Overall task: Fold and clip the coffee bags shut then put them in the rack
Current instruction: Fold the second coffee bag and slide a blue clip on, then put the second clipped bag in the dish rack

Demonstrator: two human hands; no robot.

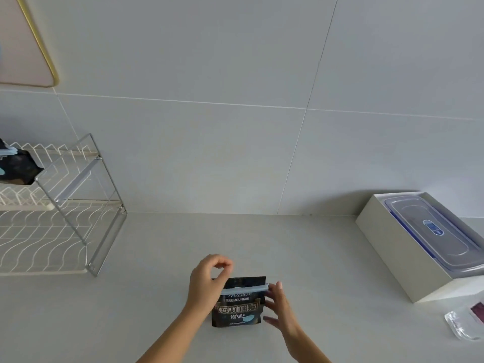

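Note:
A black coffee bag [238, 309] stands on the counter, bottom centre. Its top is folded, and a light blue clip [247, 288] runs across the fold. My left hand [205, 282] holds the bag's top left corner at the clip's left end, thumb on the front and fingers curled above. My right hand [279, 303] pinches the clip's right end, its lower fingers spread beside the bag. A two-tier wire rack [78, 210] stands at the left. Another clipped black coffee bag [18, 167] lies on its upper tier, partly cut off by the frame edge.
A white box [387, 247] with a clear lidded plastic container [434, 231] inside sits at the right against the tiled wall. A clear plastic packet [462, 324] lies at the lower right edge. Bare counter lies between the rack and the bag.

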